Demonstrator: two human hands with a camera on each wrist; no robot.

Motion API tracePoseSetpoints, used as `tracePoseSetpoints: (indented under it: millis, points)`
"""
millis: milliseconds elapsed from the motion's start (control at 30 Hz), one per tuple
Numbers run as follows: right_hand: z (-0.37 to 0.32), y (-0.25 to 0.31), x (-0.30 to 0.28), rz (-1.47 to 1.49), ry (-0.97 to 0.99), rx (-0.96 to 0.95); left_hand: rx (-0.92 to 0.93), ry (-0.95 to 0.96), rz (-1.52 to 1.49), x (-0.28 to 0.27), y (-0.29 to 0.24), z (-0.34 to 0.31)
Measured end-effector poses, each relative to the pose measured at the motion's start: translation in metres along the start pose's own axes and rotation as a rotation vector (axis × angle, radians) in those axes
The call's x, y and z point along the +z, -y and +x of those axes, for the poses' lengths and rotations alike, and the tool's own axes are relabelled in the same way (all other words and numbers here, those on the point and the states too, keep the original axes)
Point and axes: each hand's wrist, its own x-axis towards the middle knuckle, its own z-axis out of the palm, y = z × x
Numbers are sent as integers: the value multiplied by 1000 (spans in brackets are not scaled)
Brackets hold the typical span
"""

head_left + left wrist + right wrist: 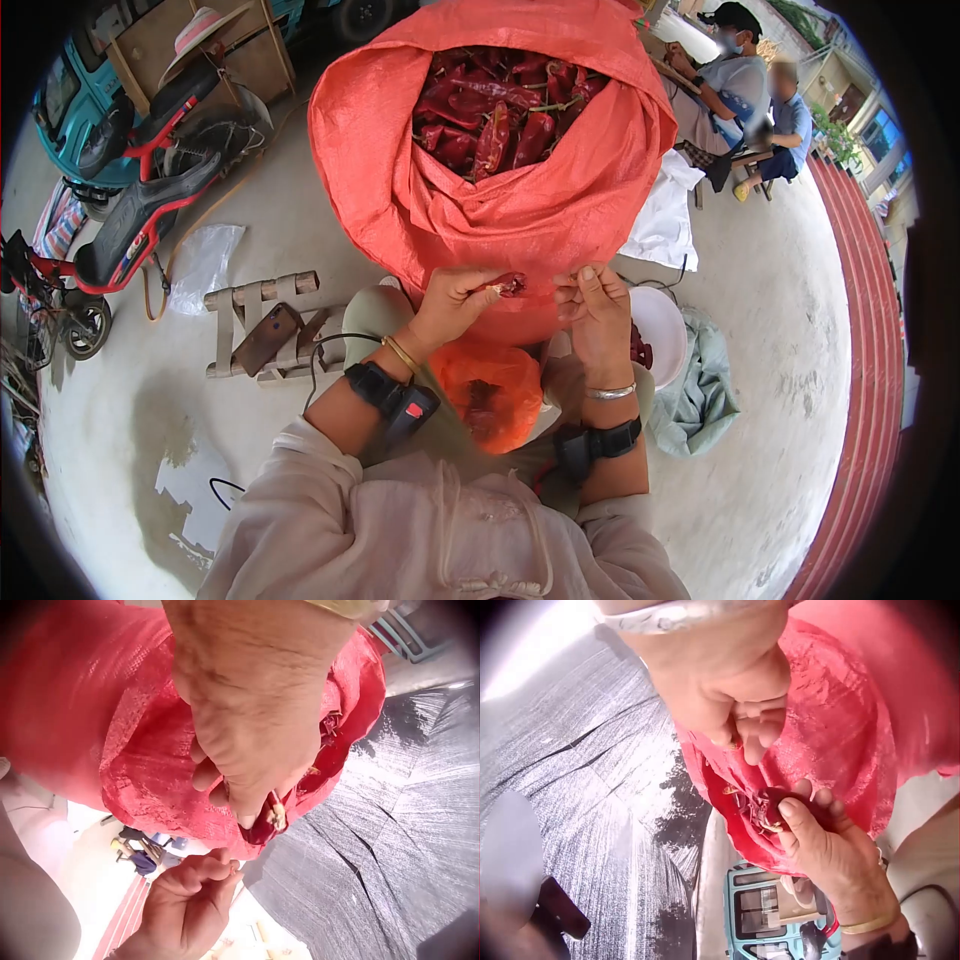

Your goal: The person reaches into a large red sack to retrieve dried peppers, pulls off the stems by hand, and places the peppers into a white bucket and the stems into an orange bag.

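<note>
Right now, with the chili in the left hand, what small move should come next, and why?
I'd probably bring the right hand to the pale end of the chili and pinch it there. The left hand grips the chili with that end exposed, and the right hand hangs close by but apart from it, fingers curled.

So it's all on a plain pale concrete floor (770,470), with a big red sack (490,225) plonked right on it. Left of the sack there's a clear plastic bag (205,265), plus a low wooden stool (265,289), and a red-and-black scooter (115,250) farther out. Right of the sack: white sheeting (665,215) just beside it, then a whitish tub (667,328) and a crumpled grey-green sack (700,395) toward its near side.
</note>
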Motion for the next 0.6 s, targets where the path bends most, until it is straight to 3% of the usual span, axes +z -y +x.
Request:
tracePoseSetpoints:
  millis: [233,367,467,500,600]
  points:
    - [-30,-12,-19,-310,78,206,-157,201,-156,2,8,-11]
    - [-44,-49,-40,-654,283,380,-180,289,-210,6,16,-15]
    - [-54,-77,-53,-1122,606,-35,-174,350,-283,11,27,-17]
    - [-55,-74,-50,-1267,529,-34,-173,368,-315,13,29,-16]
    - [-47,-72,-52,-990,282,-53,-284,424,-279,19,38,-18]
